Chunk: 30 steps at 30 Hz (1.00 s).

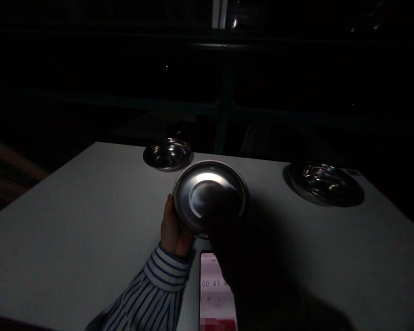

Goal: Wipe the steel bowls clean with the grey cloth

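Note:
My left hand [174, 230] grips the lower left rim of a shiny metal bowl [207, 179], holding it above the white table with its round face tilted toward me. Whether that face is the inside or the underside, I cannot tell. My right hand [224, 232] is only a black shape in deep shadow, overlapping the bowl's lower right side; its fingers are too dark to make out. Just below the bowl lies a phone [214, 294] with a lit timer screen, partly covered by the dark right arm.
A single metal bowl [167, 155] stands at the table's back edge, left of centre. On the right, a stack of metal bowls [326, 184] sits near a small dark label [352, 172]. Behind the white table [72, 207], dim rack bars cross the dark background.

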Each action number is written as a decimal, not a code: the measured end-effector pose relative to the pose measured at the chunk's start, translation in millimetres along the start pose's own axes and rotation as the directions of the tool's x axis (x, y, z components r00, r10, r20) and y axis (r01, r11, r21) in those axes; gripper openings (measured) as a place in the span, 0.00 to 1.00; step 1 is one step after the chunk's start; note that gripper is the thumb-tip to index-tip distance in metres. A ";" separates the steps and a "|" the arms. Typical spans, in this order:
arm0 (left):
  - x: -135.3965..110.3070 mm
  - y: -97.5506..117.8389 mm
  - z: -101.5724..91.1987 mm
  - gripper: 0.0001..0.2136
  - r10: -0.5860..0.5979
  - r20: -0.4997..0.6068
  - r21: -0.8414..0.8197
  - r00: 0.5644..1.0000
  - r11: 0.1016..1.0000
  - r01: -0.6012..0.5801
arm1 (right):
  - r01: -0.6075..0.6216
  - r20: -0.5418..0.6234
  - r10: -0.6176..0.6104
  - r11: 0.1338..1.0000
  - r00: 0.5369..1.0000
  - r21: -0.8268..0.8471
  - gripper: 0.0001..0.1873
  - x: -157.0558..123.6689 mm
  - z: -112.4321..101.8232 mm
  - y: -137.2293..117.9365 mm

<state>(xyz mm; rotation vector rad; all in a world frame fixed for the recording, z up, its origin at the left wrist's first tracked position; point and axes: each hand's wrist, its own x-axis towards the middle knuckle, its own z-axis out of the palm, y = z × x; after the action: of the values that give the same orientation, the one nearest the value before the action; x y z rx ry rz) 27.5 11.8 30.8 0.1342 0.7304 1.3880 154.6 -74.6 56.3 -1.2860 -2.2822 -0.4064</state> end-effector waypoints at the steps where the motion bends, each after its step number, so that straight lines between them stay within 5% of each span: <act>1: -0.2 0.0 0.0 0.13 0.001 -0.002 0.004 1.000 1.000 -0.001 | -0.003 -0.002 0.003 1.000 1.000 -0.002 0.14 0.1 0.1 -0.2; 12: -1.7 0.5 2.2 0.14 0.033 0.090 -0.032 0.995 0.999 -0.030 | 0.008 0.006 -0.007 0.996 1.000 -0.085 0.15 -1.4 -3.7 -3.7; 30: 5.9 17.6 -3.8 0.15 0.078 0.038 -0.053 0.996 0.996 -0.076 | -0.003 -0.058 -0.009 0.982 0.998 -0.189 0.16 9.4 8.5 5.5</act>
<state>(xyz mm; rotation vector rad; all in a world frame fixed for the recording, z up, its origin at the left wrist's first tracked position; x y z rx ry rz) 10.6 19.8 34.3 0.1501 0.6612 1.4723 152.9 -61.0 54.5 -1.3420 -2.2396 -0.6671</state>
